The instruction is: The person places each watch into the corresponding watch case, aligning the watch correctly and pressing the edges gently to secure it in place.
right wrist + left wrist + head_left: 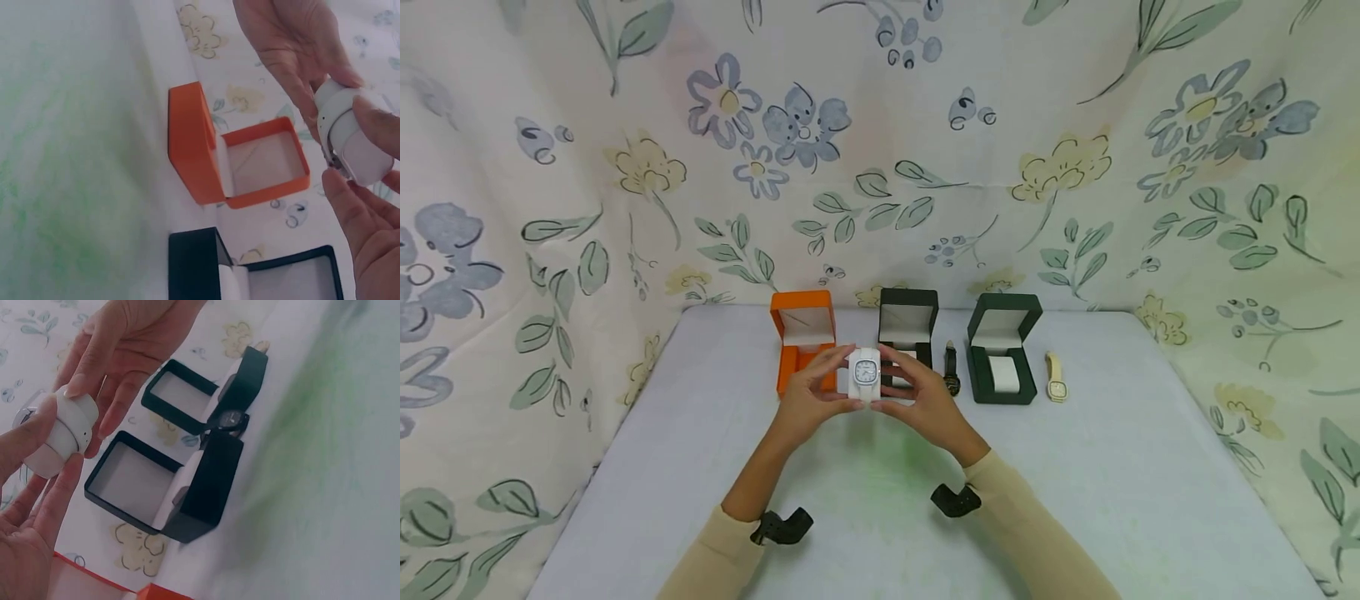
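A white wristwatch (866, 372) with a squarish dial is fastened round a white cushion (369, 159), held up above the table. My left hand (805, 398) pinches it from the left between thumb and fingers. From the other side my right hand (928, 402) grips it the same way. The watch's white strap (74, 428) shows in the left wrist view. Behind the hands stand an open orange watch box (787, 367), partly hidden by the left hand, and an open black watch box (908, 297), partly covered by the right hand.
Right of the black box lies a dark wristwatch (951, 371). Beside it stands an open green watch box (1026, 390) with a white cushion (1003, 374) inside. A cream-gold wristwatch (1056, 379) lies farther right. A floral curtain (970, 225) hangs behind the white table (1112, 467).
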`<state>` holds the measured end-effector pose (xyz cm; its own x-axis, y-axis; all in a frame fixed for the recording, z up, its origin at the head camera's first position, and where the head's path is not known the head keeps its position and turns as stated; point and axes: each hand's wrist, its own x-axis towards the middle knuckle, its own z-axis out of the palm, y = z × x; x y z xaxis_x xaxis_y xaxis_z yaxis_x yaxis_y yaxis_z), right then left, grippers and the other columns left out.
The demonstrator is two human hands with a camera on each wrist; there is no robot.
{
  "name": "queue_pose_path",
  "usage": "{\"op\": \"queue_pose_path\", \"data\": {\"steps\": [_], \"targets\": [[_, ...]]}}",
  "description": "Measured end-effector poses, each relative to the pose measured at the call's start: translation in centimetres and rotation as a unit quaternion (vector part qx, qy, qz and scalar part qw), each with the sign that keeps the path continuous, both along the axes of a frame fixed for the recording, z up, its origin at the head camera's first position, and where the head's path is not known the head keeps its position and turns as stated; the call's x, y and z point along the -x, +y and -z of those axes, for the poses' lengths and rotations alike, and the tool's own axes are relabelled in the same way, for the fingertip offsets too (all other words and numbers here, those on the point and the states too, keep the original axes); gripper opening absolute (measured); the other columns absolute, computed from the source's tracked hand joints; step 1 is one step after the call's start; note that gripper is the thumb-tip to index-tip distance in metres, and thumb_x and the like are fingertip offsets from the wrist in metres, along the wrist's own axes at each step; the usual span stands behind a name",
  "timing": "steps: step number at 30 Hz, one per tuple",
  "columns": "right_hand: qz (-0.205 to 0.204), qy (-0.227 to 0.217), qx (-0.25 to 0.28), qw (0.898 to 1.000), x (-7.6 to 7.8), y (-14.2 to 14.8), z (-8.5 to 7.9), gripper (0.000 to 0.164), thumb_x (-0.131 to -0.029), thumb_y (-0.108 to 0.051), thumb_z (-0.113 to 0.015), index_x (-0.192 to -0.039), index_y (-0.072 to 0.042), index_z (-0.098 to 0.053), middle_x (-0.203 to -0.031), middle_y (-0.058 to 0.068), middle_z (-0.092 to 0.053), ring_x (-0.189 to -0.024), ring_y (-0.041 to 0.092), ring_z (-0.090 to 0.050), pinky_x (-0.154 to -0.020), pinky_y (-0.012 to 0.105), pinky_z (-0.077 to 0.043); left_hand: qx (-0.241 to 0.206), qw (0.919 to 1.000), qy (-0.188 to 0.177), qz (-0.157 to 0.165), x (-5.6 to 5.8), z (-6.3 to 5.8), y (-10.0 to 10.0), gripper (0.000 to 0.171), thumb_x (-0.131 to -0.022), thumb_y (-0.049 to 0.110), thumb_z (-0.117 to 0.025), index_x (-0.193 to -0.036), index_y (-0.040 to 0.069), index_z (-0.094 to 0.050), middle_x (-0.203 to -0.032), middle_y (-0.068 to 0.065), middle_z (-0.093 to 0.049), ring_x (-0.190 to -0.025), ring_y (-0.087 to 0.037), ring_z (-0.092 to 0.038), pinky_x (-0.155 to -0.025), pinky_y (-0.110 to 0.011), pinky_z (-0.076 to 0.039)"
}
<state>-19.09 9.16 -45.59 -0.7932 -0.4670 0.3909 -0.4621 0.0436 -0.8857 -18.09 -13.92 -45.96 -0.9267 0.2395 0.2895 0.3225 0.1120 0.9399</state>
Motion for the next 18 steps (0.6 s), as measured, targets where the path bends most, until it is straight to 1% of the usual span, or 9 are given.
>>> {"op": "queue_pose_path", "data": {"steps": [2, 5, 10, 14, 18], "targets": [[0.004, 0.008, -0.015, 1.000, 0.3, -0.5, 0.0, 0.082, -0.084, -0.004, -0.081, -0.155, -0.021, -0.043, -0.150, 0.005, -0.050, -0.129, 0.030, -0.057, -0.094, 0.050, -0.057, -0.002, 1.0000, -0.004, -0.005, 0.2, 0.2, -0.5, 0.079, -0.078, 0.006, -0.088, -0.147, 0.027, -0.056, -0.145, -0.001, -0.053, -0.127, -0.033, -0.050, -0.087, -0.034, -0.060], [0.002, 0.021, -0.033, 0.999, 0.9, -1.2, -0.1, 0.083, -0.085, -0.006, -0.081, -0.156, -0.022, -0.042, -0.147, 0.005, -0.052, -0.127, 0.029, -0.058, -0.094, 0.054, -0.056, 0.001, 0.9998, -0.006, -0.019, 0.4, 0.2, -1.3, 0.078, -0.078, 0.008, -0.088, -0.147, 0.029, -0.057, -0.145, -0.001, -0.053, -0.129, -0.030, -0.051, -0.087, -0.035, -0.060], [0.002, 0.032, -0.053, 0.998, 1.7, -2.4, 0.2, 0.085, -0.084, -0.006, -0.082, -0.156, -0.022, -0.041, -0.149, 0.006, -0.051, -0.126, 0.027, -0.059, -0.092, 0.055, -0.056, 0.004, 0.9995, -0.002, -0.031, 0.8, 0.8, -2.4, 0.076, -0.079, 0.010, -0.088, -0.146, 0.030, -0.058, -0.148, -0.001, -0.052, -0.131, -0.030, -0.051, -0.087, -0.038, -0.060], [0.008, 0.030, -0.062, 0.998, 2.0, -2.9, 1.0, 0.085, -0.083, -0.003, -0.082, -0.156, -0.018, -0.041, -0.152, 0.008, -0.048, -0.127, 0.032, -0.058, -0.093, 0.053, -0.057, -0.006, 0.9998, -0.005, -0.021, 1.2, 1.5, -3.1, 0.076, -0.080, 0.007, -0.087, -0.147, 0.028, -0.057, -0.149, -0.002, -0.050, -0.134, -0.030, -0.049, -0.088, -0.040, -0.060], [0.005, 0.018, -0.076, 0.997, 2.2, -3.3, 1.8, 0.083, -0.085, -0.003, -0.080, -0.157, -0.013, -0.040, -0.152, 0.011, -0.048, -0.129, 0.037, -0.056, -0.095, 0.048, -0.057, -0.002, 0.9999, 0.002, -0.010, 1.5, 2.0, -3.6, 0.077, -0.081, 0.007, -0.086, -0.148, 0.026, -0.055, -0.150, -0.003, -0.050, -0.137, -0.028, -0.047, -0.088, -0.037, -0.060]]}}
